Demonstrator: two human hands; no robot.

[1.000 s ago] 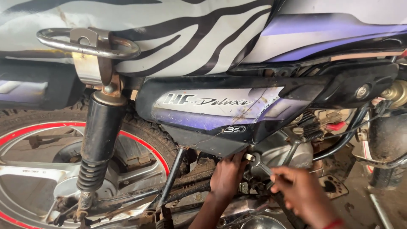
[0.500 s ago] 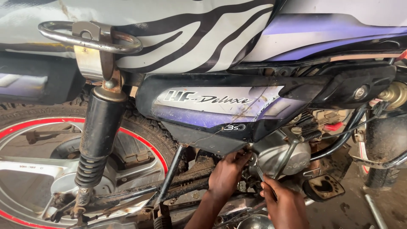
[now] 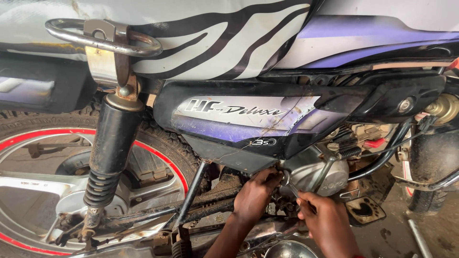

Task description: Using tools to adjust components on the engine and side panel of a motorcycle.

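I look down at the side of a motorcycle with a black and purple side panel (image 3: 248, 124) and a zebra-striped seat (image 3: 201, 33). My left hand (image 3: 256, 193) reaches in under the panel, fingers curled against the dirty engine area just left of the grey engine casing (image 3: 318, 177). My right hand (image 3: 325, 222) is lower and to the right, closed around the handle of a metal spanner (image 3: 289, 184) whose head points up toward the casing. What the left fingers hold is hidden.
A black rear shock absorber (image 3: 110, 153) stands at the left in front of the rear wheel (image 3: 52, 191) with its red rim stripe. A chrome grab rail (image 3: 103, 36) sits above it. A foot peg (image 3: 366, 210) and a kick lever (image 3: 330, 165) lie right of my hands.
The view has shifted slightly and my right hand has moved down and left, closer to my left hand. The left hand stays at the same spot under the panel.
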